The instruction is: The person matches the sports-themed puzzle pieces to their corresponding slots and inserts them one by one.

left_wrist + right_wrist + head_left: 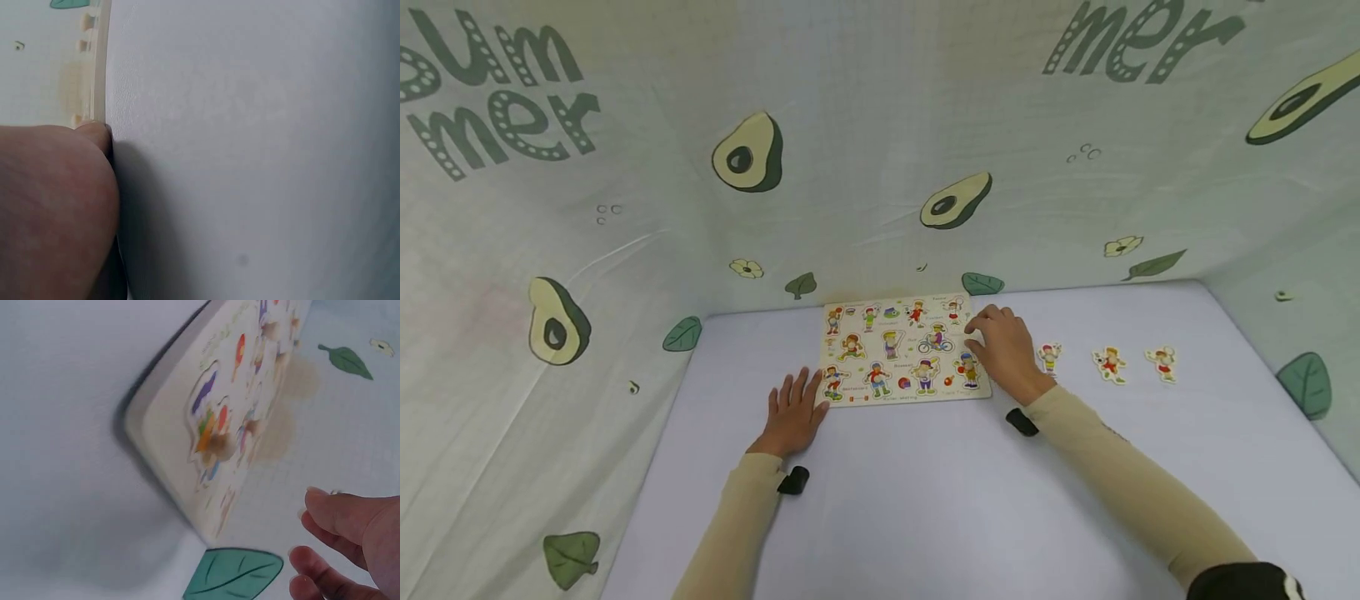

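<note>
Loosely, the right hand (1006,352) curves near the board (908,348), left hand (792,418) splayed against it, each grip empty.

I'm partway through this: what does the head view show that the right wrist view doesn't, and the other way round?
Only the head view: the left hand, three loose pieces right of the board, and printed avocados on the cloth.

Only the right wrist view: a round knob clearly standing out from a piece in the board; knobs are too small to tell from the head.

Both: the puzzle board, the right hand and a printed leaf.
</note>
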Action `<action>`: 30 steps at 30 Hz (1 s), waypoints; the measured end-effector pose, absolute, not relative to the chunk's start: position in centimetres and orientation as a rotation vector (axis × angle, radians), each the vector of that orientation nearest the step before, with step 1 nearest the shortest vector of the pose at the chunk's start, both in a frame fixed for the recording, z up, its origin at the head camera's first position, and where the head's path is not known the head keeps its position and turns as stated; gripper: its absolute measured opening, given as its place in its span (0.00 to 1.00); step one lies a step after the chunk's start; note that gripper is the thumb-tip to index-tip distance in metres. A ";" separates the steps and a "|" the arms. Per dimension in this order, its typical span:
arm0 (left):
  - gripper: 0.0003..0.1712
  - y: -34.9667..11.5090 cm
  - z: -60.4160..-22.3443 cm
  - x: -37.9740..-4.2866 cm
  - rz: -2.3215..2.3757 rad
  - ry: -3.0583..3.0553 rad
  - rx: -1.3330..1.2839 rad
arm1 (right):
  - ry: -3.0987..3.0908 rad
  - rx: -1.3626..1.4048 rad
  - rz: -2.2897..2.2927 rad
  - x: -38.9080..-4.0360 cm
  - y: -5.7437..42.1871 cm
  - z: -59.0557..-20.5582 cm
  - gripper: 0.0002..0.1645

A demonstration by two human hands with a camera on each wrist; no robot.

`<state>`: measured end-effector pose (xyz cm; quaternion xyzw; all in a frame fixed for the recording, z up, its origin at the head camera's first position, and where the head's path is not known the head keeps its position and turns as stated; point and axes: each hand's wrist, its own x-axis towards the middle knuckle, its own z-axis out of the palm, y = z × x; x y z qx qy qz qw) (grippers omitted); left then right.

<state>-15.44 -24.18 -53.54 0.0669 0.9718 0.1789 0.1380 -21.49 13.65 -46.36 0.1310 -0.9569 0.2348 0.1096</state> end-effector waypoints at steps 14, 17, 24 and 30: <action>0.39 -24.1 -53.7 -15.5 0.515 2.821 0.193 | -2.876 0.180 0.598 -19.2 21.4 -48.0 0.11; 0.39 -24.1 -53.6 -15.5 0.498 2.818 0.191 | -2.888 0.178 0.573 -18.9 22.7 -48.3 0.11; 0.40 -24.1 -53.7 -15.4 0.515 2.817 0.190 | -2.903 0.155 0.579 -18.5 24.6 -48.9 0.11; 0.39 -24.1 -53.6 -15.4 0.510 2.820 0.196 | -2.926 0.137 0.562 -18.5 25.0 -49.0 0.09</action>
